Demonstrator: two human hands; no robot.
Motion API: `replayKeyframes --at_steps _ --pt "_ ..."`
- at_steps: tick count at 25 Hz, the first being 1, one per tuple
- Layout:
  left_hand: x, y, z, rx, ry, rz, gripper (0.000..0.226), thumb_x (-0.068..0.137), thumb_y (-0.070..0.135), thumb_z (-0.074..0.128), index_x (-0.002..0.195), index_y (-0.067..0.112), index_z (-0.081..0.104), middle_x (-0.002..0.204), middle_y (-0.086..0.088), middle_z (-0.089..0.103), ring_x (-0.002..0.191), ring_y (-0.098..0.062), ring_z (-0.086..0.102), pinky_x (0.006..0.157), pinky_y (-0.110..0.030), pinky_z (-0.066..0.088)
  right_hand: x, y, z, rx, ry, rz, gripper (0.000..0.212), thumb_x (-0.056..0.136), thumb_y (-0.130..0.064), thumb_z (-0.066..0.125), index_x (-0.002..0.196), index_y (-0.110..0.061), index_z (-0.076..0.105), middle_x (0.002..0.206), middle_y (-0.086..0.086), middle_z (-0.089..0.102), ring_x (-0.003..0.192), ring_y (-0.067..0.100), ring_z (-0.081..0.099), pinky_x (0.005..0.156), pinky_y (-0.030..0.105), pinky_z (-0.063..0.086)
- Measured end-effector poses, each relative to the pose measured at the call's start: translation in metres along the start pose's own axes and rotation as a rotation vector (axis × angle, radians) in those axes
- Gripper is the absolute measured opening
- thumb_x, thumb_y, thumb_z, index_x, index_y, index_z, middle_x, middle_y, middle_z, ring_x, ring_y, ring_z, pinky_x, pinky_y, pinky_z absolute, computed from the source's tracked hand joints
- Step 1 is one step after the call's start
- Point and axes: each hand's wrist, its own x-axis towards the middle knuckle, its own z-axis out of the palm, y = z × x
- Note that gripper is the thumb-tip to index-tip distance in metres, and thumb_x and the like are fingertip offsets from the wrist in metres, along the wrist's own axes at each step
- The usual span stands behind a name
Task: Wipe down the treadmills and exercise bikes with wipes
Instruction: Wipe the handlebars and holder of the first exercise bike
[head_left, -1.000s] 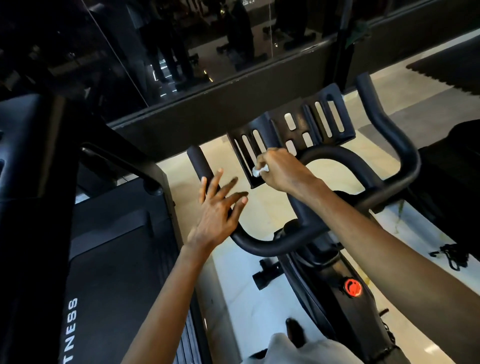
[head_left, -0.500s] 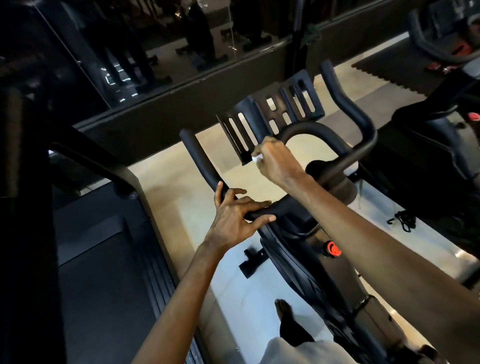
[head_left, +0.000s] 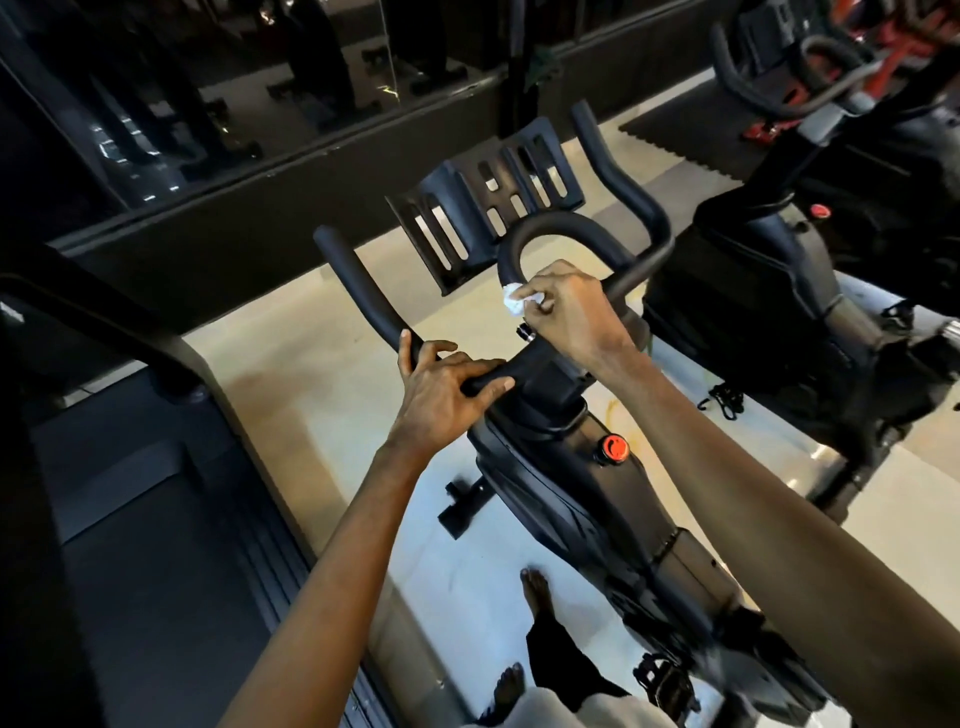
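Observation:
A black exercise bike (head_left: 566, 483) stands in front of me, its handlebar (head_left: 363, 296) curving up on both sides of a slotted tablet holder (head_left: 488, 202). My left hand (head_left: 447, 389) grips the left part of the handlebar near the stem. My right hand (head_left: 566, 312) pinches a small crumpled white wipe (head_left: 514, 299) and presses it against the left leg of the inner loop bar (head_left: 550, 228). A red knob (head_left: 614, 448) sits on the frame below.
A black treadmill (head_left: 156, 545) with its side rail (head_left: 130, 332) lies on my left. A second exercise bike (head_left: 810, 249) stands on the right, a black cord (head_left: 724, 400) on the pale floor beside it. A dark mirrored wall (head_left: 234, 104) runs behind. My bare feet (head_left: 535, 587) are below.
My left hand went from hovering open to gripping the handlebar. My right hand moved the wipe off the tablet holder's edge and onto the inner loop bar. The view shifted to the right.

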Motion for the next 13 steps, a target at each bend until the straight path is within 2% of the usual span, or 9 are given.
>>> replayKeyframes --at_steps 4,7,9,11,13 --pt "-0.004 0.007 0.005 0.011 -0.027 0.015 0.06 0.096 0.068 0.03 0.129 0.034 0.067 0.109 0.011 0.073 0.132 -0.024 0.045 0.118 -0.052 -0.012 -0.039 0.01 -0.009 0.003 0.092 0.157 0.02 0.083 -0.008 0.07 0.101 -0.016 0.075 0.102 -0.003 0.058 0.08 0.007 0.054 0.073 -0.008 0.027" --pt "-0.006 0.009 0.009 0.038 -0.007 0.031 0.059 0.098 0.065 0.029 0.129 0.032 0.067 0.104 0.007 0.071 0.128 -0.025 0.047 0.119 -0.058 -0.003 -0.05 0.01 -0.006 0.0 0.055 0.169 0.022 0.08 -0.007 0.071 0.101 -0.016 0.074 0.101 -0.004 0.057 0.084 0.006 0.053 0.073 -0.009 0.026" --pt "-0.007 0.007 0.011 0.028 0.019 0.021 0.058 0.099 0.065 0.031 0.127 0.031 0.069 0.1 0.006 0.07 0.123 -0.024 0.049 0.119 -0.058 0.001 -0.05 0.013 -0.005 0.006 0.062 0.181 0.022 0.081 -0.008 0.071 0.1 -0.018 0.073 0.103 -0.003 0.059 0.084 0.006 0.055 0.075 -0.004 0.033" --pt "-0.008 0.008 0.013 0.026 0.048 0.017 0.056 0.098 0.065 0.034 0.125 0.031 0.07 0.099 0.007 0.069 0.118 -0.023 0.051 0.12 -0.058 0.004 -0.054 0.018 -0.004 0.065 0.145 0.249 0.022 0.082 -0.009 0.071 0.1 -0.021 0.07 0.107 -0.002 0.058 0.084 0.008 0.06 0.081 0.01 0.047" --pt "-0.009 0.01 0.015 0.039 0.057 0.014 0.053 0.099 0.064 0.037 0.126 0.032 0.069 0.099 0.007 0.07 0.114 -0.023 0.052 0.121 -0.056 0.004 -0.062 0.022 -0.001 0.122 0.202 0.313 0.023 0.083 -0.009 0.071 0.101 -0.022 0.066 0.11 -0.002 0.055 0.086 0.007 0.06 0.079 0.022 0.053"
